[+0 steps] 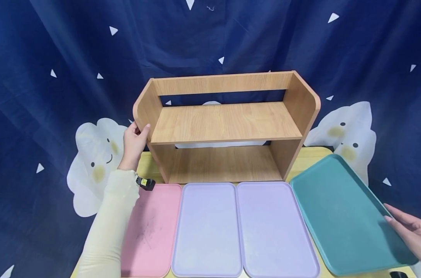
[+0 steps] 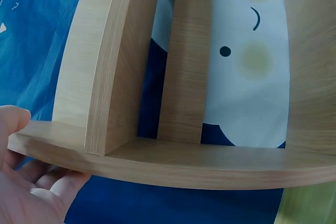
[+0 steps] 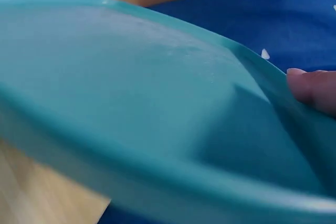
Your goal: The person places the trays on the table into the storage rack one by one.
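Observation:
A two-tier wooden shelf (image 1: 227,122) stands at the back of the table. My left hand (image 1: 132,144) grips the front edge of its left side panel, thumb on the inner face and fingers outside, as the left wrist view also shows. At the right, my right hand (image 1: 413,231) holds a teal tray (image 1: 349,216) by its right long rim. The tray lies askew and tilted, its right side raised. In the right wrist view the thumb (image 3: 312,88) presses over the rim, while the fingers beneath are hidden.
A pink tray (image 1: 151,231) with dark smudges lies at the left, partly under the left sleeve (image 1: 106,227). Beside it are two lavender trays, one left (image 1: 208,229) and one right (image 1: 276,229), in front of the shelf. A dark blue curtain (image 1: 210,34) hangs behind.

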Available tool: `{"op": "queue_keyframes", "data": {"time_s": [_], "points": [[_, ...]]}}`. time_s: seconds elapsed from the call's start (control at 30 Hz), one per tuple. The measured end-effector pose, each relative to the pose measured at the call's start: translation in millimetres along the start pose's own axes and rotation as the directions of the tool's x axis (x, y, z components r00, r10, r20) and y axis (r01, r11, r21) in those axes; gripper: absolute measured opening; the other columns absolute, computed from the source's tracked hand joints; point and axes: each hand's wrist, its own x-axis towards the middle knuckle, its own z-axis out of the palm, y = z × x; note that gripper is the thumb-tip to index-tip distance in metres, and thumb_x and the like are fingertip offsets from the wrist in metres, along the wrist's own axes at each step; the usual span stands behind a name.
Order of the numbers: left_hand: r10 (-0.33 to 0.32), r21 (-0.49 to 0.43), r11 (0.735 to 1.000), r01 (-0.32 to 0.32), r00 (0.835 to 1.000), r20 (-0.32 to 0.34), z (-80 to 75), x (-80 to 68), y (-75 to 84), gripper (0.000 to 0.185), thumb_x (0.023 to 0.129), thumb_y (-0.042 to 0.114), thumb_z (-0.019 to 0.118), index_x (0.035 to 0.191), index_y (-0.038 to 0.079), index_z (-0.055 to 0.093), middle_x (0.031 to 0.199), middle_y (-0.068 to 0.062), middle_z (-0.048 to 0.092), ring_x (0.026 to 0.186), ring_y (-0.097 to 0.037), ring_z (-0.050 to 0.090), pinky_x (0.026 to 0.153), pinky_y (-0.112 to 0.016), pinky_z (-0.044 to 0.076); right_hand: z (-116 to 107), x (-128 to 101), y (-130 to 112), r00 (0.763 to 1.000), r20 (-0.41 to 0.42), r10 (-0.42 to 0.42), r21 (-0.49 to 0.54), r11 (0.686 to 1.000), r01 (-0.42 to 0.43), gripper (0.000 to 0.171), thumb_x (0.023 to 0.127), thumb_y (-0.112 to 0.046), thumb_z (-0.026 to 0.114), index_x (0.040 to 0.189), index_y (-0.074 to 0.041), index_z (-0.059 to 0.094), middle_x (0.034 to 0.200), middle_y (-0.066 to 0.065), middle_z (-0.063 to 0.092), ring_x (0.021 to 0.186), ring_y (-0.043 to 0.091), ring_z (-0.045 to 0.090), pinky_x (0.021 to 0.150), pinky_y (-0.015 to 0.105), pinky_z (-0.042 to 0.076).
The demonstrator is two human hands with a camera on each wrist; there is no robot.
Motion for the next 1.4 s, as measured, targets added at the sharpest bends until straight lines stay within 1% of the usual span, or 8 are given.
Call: {"op": "queue_keyframes", "data": {"time_s": [0.03,0.13,0.27,0.43,0.53,0.73,0.97,1.4], "points": [[0.000,-0.002,1.000,0.000,1.000,0.002,-0.1,0.6,-0.4,0.041,0.092,0.016,0.058,0.129,-0.002,0.053,0.126,-0.020,0.057,0.111,-0.024,0.057,0.091,-0.034,0.048,-1.0,-0.7,-2.4,1.000,-0.010,-0.022,0.006,1.000,0.022,0.048,0.099,-0.013,0.046,0.133,0.020,0.034,0.118,0.048,0.039,0.066,-0.023,0.040,0.051,0.013,0.045],[-0.004,-0.004,1.000,0.005,1.000,0.024,-1.0,1.0,-1.5,0.043,0.092,0.017,0.058,0.132,0.000,0.051,0.128,-0.021,0.056,0.112,-0.025,0.057,0.091,-0.034,0.048,-5.7,-2.9,-8.1,0.996,-0.040,-0.080,0.093,0.992,0.084,0.047,0.097,-0.007,0.049,0.133,0.019,0.034,0.128,0.004,0.054,0.072,-0.026,0.041,0.052,0.008,0.043],[-0.015,-0.011,1.000,0.015,0.998,0.056,-3.6,0.7,-3.6,0.046,0.092,0.019,0.059,0.135,0.003,0.050,0.131,-0.020,0.053,0.115,-0.025,0.055,0.092,-0.036,0.047,-10.2,-6.9,-16.3,0.989,-0.064,-0.136,0.192,0.970,0.146,0.047,0.095,-0.001,0.050,0.137,0.011,0.035,0.095,-0.043,0.038,0.077,-0.026,0.045,0.054,0.006,0.042],[-0.026,-0.051,0.998,0.029,0.998,0.056,-4.6,0.8,-6.5,0.046,0.092,0.017,0.060,0.134,0.003,0.051,0.131,-0.020,0.053,0.115,-0.024,0.055,0.093,-0.035,0.046,-14.1,-10.5,-24.8,0.968,-0.101,-0.231,0.276,0.928,0.250,0.058,0.091,0.010,0.048,0.129,-0.033,0.046,0.102,-0.042,0.044,0.082,-0.025,0.048,0.057,0.004,0.042],[-0.023,-0.072,0.997,0.028,0.998,0.058,-3.9,0.7,-7.9,0.045,0.092,0.015,0.060,0.134,0.002,0.050,0.131,-0.020,0.054,0.116,-0.026,0.055,0.093,-0.035,0.046,-17.5,-11.6,-27.2,0.953,-0.129,-0.274,0.313,0.900,0.302,0.066,0.088,0.016,0.047,0.120,-0.041,0.051,0.106,-0.040,0.048,0.083,-0.023,0.051,0.057,0.003,0.042],[-0.008,-0.068,0.998,0.012,0.998,0.062,-3.2,0.3,-9.5,0.044,0.093,0.016,0.058,0.133,0.001,0.050,0.131,-0.020,0.054,0.117,-0.027,0.054,0.094,-0.038,0.046,-23.2,-13.1,-31.9,0.942,-0.111,-0.317,0.296,0.894,0.336,0.065,0.087,0.018,0.047,0.122,-0.036,0.055,0.107,-0.038,0.050,0.082,-0.020,0.054,0.055,0.005,0.043],[-0.017,-0.049,0.999,0.019,0.999,0.050,-4.2,-0.5,-8.7,0.044,0.092,0.017,0.059,0.133,0.002,0.052,0.131,-0.020,0.054,0.113,-0.022,0.057,0.091,-0.033,0.048,-17.2,-17.3,-61.6,0.975,0.003,-0.220,0.090,0.972,0.219,0.039,0.092,-0.005,0.058,0.130,0.005,0.052,0.103,-0.043,0.041,0.083,-0.024,0.047,0.059,0.005,0.042],[-0.031,-0.039,0.999,0.032,0.999,0.043,-5.0,-2.3,-9.6,0.044,0.093,0.021,0.059,0.133,0.004,0.052,0.131,-0.019,0.055,0.115,-0.023,0.056,0.093,-0.032,0.046,9.8,-17.9,-128.5,0.997,0.017,-0.076,0.288,0.955,0.068,0.041,0.089,-0.017,0.065,0.128,-0.006,0.058,0.103,-0.037,0.056,0.092,-0.018,0.054,0.065,0.008,0.045]]}}
